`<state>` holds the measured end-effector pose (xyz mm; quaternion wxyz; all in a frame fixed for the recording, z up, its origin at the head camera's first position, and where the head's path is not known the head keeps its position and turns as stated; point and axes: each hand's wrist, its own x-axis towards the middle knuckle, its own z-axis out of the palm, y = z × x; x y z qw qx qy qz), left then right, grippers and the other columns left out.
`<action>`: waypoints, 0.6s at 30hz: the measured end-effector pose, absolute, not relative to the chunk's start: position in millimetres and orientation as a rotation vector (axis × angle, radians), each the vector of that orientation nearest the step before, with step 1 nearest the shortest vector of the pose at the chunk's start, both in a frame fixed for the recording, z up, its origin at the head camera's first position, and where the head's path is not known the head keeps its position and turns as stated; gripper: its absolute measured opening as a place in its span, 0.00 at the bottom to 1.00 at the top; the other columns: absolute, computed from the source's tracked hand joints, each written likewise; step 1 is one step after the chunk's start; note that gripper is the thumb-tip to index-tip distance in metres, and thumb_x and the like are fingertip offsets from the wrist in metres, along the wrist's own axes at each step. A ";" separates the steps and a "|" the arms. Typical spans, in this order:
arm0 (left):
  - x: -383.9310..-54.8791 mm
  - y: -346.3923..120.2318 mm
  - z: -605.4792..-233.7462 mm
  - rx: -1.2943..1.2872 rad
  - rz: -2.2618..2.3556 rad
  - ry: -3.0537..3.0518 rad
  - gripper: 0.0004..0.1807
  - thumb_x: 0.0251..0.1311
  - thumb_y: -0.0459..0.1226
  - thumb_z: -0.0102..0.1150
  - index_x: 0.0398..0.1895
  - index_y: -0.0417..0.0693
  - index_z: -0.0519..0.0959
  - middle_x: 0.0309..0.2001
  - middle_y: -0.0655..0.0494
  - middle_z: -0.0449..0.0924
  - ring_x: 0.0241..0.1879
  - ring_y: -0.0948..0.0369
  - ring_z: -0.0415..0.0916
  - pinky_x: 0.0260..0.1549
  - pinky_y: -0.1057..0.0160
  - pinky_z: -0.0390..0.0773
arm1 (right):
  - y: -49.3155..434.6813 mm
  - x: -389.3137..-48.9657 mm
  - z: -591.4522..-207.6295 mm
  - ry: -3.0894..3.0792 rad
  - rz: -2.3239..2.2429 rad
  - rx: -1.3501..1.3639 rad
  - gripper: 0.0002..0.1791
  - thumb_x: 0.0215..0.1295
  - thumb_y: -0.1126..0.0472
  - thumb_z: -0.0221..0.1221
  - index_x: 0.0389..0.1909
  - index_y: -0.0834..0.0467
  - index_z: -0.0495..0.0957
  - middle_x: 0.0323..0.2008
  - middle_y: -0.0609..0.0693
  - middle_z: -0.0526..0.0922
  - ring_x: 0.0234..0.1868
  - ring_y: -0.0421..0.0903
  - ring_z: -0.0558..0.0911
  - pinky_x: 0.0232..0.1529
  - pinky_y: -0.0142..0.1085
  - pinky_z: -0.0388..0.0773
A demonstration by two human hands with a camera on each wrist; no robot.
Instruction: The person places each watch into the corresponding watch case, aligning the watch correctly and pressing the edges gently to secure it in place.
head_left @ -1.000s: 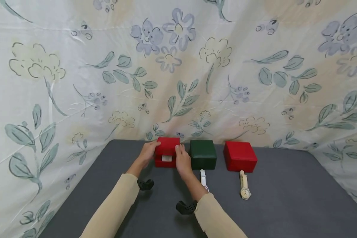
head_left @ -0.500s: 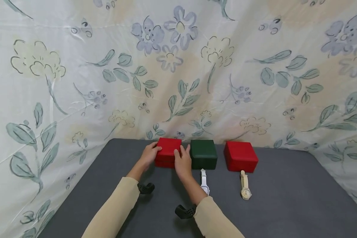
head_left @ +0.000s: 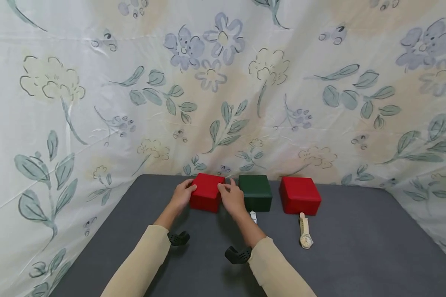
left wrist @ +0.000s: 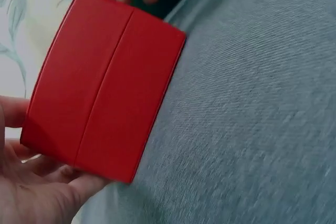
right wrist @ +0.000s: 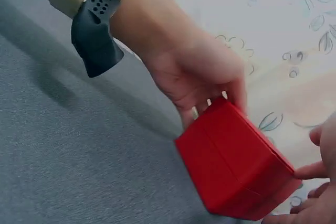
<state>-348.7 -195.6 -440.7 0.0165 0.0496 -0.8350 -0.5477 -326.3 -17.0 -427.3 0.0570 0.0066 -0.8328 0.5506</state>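
A red watch box (head_left: 206,194) with its lid down sits at the left of the row, turned slightly; a seam runs across its front in the left wrist view. My left hand (head_left: 181,196) grips its left side, thumb toward the top front edge and fingers along the side. On the other side, my right hand (head_left: 232,197) has its fingertips at the box's right top corner, the fingers fairly straight. In the right wrist view, fingertips of the right hand (right wrist: 317,187) meet the corner of the red box (right wrist: 231,163). The box's inside is hidden.
A dark green box (head_left: 255,194) stands just right of the right hand, and another red box (head_left: 300,196) beyond it. A white watch (head_left: 253,217) lies partly hidden behind the right forearm. A cream watch (head_left: 305,232) lies before the right box. Floral cloth (head_left: 223,103) hangs behind the grey table.
The left red box's lid came down over the white cushion inside. The box has since turned and shifted slightly left and nearer. My right forearm now covers more of the white watch.
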 end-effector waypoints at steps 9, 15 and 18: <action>-343.6 -174.7 -445.6 0.255 -1.612 -2.605 0.27 0.71 0.43 0.42 0.71 0.44 0.62 0.68 0.41 0.67 0.62 0.46 0.68 0.60 0.42 0.69 | -16.6 -325.7 -451.9 -2.541 1.884 0.129 0.36 0.72 0.54 0.52 0.75 0.60 0.51 0.73 0.58 0.60 0.71 0.58 0.64 0.66 0.54 0.68; -342.4 -173.5 -441.9 0.303 -1.602 -2.588 0.27 0.71 0.43 0.42 0.71 0.43 0.61 0.68 0.41 0.65 0.63 0.46 0.66 0.61 0.41 0.68 | -18.2 -327.5 -453.4 -2.499 1.954 0.210 0.35 0.73 0.56 0.50 0.76 0.59 0.48 0.74 0.58 0.58 0.72 0.58 0.62 0.67 0.55 0.66; -342.8 -174.8 -439.1 0.292 -1.598 -2.596 0.27 0.72 0.42 0.41 0.71 0.43 0.61 0.68 0.41 0.65 0.64 0.46 0.66 0.62 0.41 0.67 | -18.9 -328.9 -451.8 -2.497 1.963 0.227 0.35 0.73 0.56 0.50 0.76 0.59 0.48 0.74 0.58 0.58 0.72 0.58 0.62 0.67 0.55 0.65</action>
